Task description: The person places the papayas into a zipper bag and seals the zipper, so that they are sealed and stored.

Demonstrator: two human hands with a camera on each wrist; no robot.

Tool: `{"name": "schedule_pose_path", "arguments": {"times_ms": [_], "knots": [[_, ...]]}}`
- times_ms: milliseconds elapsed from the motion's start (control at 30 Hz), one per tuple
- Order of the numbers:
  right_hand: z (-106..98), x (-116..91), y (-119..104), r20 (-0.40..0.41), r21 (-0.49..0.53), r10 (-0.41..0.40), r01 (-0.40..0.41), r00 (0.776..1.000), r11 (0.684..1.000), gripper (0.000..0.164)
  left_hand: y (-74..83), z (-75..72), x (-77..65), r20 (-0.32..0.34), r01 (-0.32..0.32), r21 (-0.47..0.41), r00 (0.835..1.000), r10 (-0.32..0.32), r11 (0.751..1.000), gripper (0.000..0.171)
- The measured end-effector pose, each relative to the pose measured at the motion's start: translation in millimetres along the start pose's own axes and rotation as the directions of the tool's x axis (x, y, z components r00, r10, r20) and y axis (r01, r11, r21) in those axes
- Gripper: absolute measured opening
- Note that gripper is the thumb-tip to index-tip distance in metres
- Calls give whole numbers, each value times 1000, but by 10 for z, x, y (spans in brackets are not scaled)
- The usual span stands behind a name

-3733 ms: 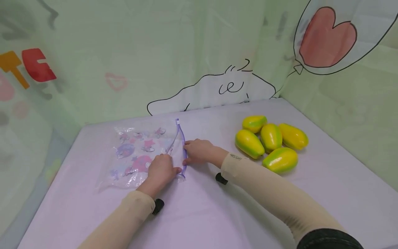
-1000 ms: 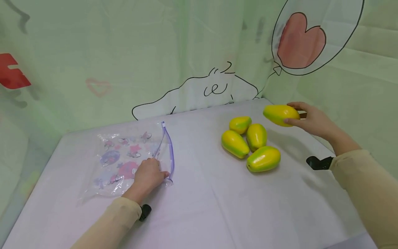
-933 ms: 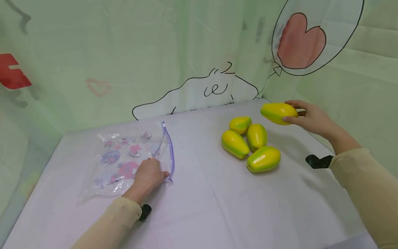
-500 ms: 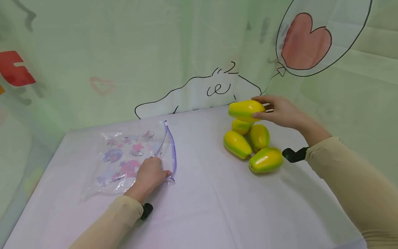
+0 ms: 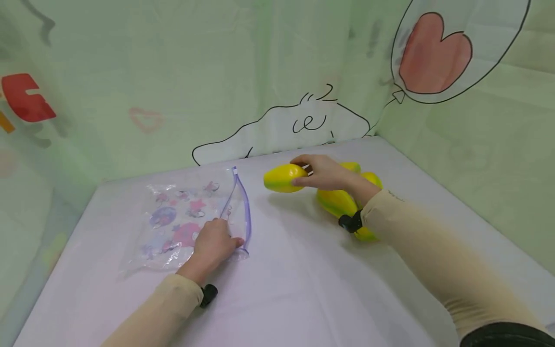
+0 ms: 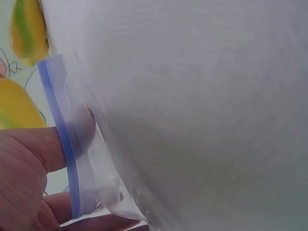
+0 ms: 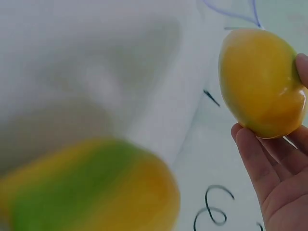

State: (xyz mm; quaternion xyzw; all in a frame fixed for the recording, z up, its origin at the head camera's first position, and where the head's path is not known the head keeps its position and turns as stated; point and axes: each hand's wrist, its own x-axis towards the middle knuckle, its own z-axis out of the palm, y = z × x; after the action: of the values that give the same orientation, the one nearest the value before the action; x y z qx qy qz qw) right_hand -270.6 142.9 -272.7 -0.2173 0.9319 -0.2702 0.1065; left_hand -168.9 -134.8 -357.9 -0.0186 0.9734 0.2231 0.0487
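A clear zip bag [image 5: 186, 221] printed with pink and purple figures lies flat on the white table [image 5: 303, 289]; its purple zip strip [image 5: 246, 217] bows open toward the right. My left hand [image 5: 214, 243] pinches the bag's near corner by the zip strip [image 6: 60, 139]. My right hand [image 5: 323, 172] grips a yellow-green papaya [image 5: 284, 178] in the air just right of the bag's mouth; the right wrist view shows that papaya [image 7: 260, 82] held in the fingertips.
Several more yellow-green papayas [image 5: 336, 202] lie in a cluster behind my right forearm, partly hidden by it. Green cartoon-printed curtains [image 5: 173, 72] wall the table at the back and right. Bare tabletop runs along the front.
My right hand lifted a papaya from the cluster's far right and carried it left to the bag's mouth. My left hand kept its hold on the bag's corner.
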Motion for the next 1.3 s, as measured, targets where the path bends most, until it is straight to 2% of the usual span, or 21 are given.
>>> {"name": "schedule_pose_path", "arguments": {"times_ms": [233, 433, 600, 900, 1067, 1300], "knots": [[389, 220, -183, 60, 8, -44, 44, 997, 999, 59, -6, 13, 4, 7, 4, -16, 1000, -4, 1000, 38], [610, 339, -263, 80, 34, -67, 64, 995, 997, 58, -4, 20, -3, -12, -18, -20, 1000, 17, 1000, 46], [714, 396, -335, 81, 26, -84, 82, 993, 996, 59, 3, 26, -18, -45, -51, -19, 998, 50, 998, 56], [857, 488, -421, 53, 18, -99, 99, 994, 995, 61, 44, 17, -24, -57, -40, -6, 998, 40, 999, 72], [937, 538, -473, 31, 29, -102, 101, 994, 994, 61, 55, 19, -21, -71, -45, 6, 996, 46, 999, 74], [1036, 628, -502, -6, 58, -99, 99, 995, 993, 62, 40, 31, -13, -121, -99, -3, 988, 98, 995, 71]]}}
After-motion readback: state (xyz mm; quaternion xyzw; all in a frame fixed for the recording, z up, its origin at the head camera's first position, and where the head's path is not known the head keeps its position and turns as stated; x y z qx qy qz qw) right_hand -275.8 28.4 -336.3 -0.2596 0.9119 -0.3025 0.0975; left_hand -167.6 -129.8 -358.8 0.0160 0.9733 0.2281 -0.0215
